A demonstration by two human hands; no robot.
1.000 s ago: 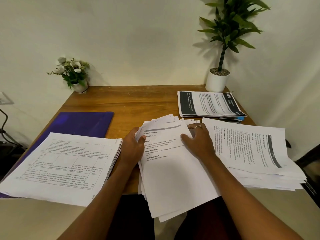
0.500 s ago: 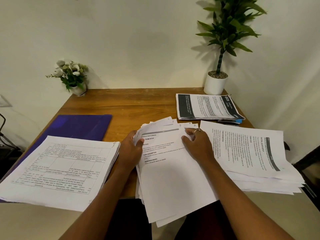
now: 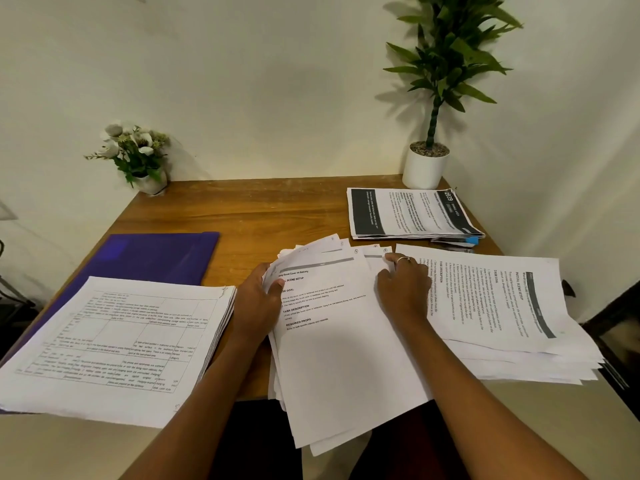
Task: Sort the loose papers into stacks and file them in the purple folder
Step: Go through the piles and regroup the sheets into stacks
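Head cam: fanned paper stack [image 3: 346, 341] sits at 6 o'clock, hanging off the bench [image 3: 277, 209] edge. Left grip [image 3: 256, 303] pinches its left edge, thumb on top. Right grip [image 3: 403, 289] has fingers curled on the top-right corners, can't tell if it's pinching. Purple folder [image 3: 156, 254] is at 10 o'clock, partly under the table-form stack [image 3: 121, 334]. More stacks at 3 o'clock [image 3: 502, 306] and 1 o'clock [image 3: 408, 213].

Left stack [image 3: 114, 341] is lying on folder [image 3: 156, 258]. Fanned stack [image 3: 346, 358] is overhanging table [image 3: 259, 209] edge; right stack [image 3: 502, 306] beside, far stack [image 3: 408, 213] behind.
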